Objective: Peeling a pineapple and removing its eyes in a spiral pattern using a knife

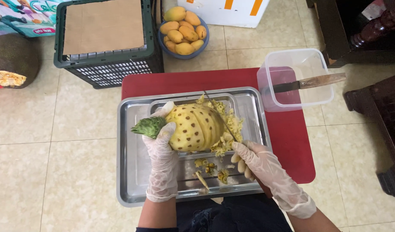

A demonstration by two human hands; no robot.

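The peeled yellow pineapple [193, 127], dotted with brown eyes and still wearing its green crown, lies on its side over the small inner steel tray [232, 99], which sits in the large stainless steel tray [129, 172] on a red table top [292, 133]. Our gloved left hand [162, 161] wraps around the crown end and clamps the fruit; our gloved right hand [253, 160] is closed on the handle of a thin-bladed knife [221, 118] — its blade lies slanted across the fruit's flank, where diagonal grooves are already cut. Yellow trimmings [225, 141] pile beside the fruit and in the tray. We judge the wet, rounded fruit could roll under the blade, and the edge could slip toward our left fingers, since the thin glove gives little protection. A clear plastic tub [322, 92] at the table's far right corner carries a wooden-handled knife [311, 82] across its rim — a knock could tip it off.
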